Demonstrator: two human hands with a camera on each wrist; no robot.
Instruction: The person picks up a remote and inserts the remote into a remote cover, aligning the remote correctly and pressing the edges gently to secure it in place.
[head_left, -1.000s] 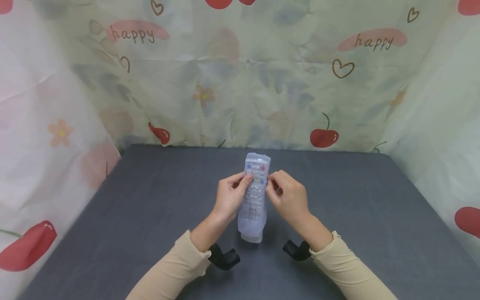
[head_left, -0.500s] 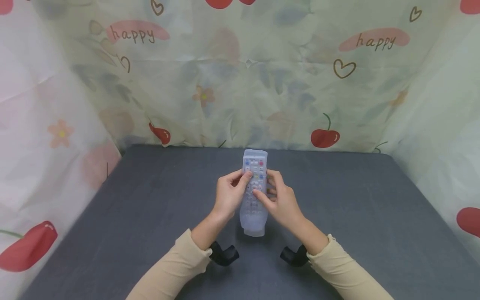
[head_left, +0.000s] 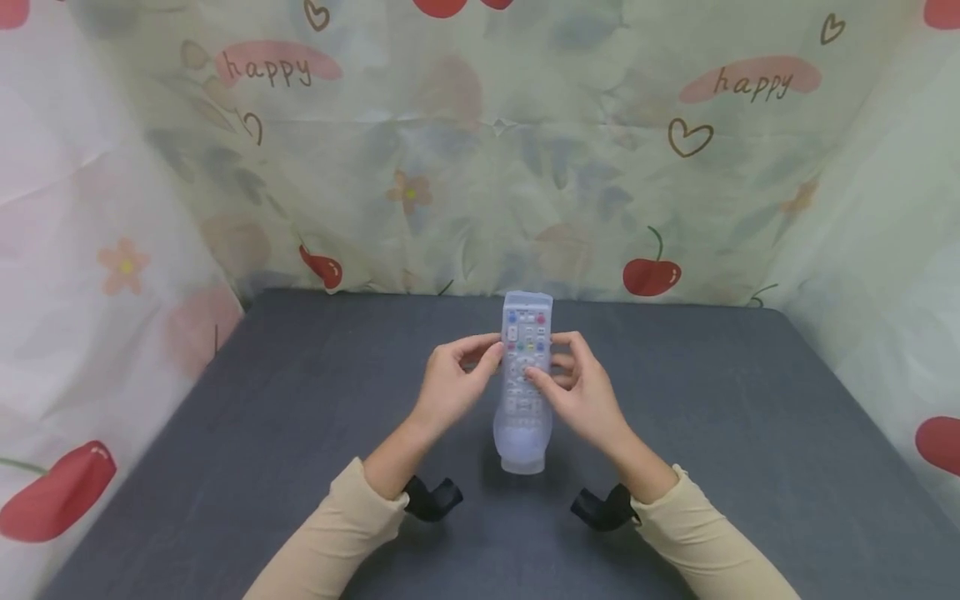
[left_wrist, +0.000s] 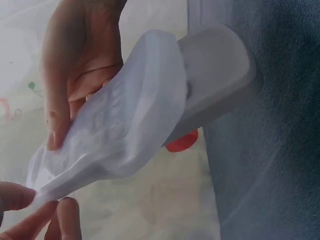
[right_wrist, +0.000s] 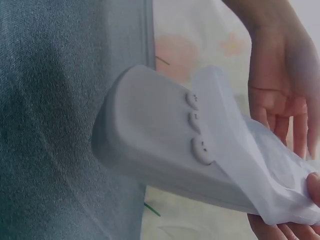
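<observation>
A grey remote control [right_wrist: 150, 115] is held upright above the table, inside a translucent silicone cover [head_left: 522, 437]. Its plain grey lower end [left_wrist: 217, 60] sticks out of the cover's wide mouth, and a few grey buttons show at the cover's edge in the right wrist view. My left hand [head_left: 452, 379] pinches the cover's left edge in its upper half, between thumb and fingers. On the other side my right hand [head_left: 588, 392] grips remote and cover, the thumb pressed on the button face and the fingers behind, partly hidden.
A dark grey table [head_left: 300, 433] lies beneath both hands. A printed cloth [head_left: 495, 167] with cherries and hearts hangs behind and along the sides. Black straps [head_left: 435, 500] jut inward from both wrists.
My right hand has gone from pinching the right edge to gripping with its thumb across the face. Remote and cover have shifted slightly right, while my left thumb has slid to the left edge.
</observation>
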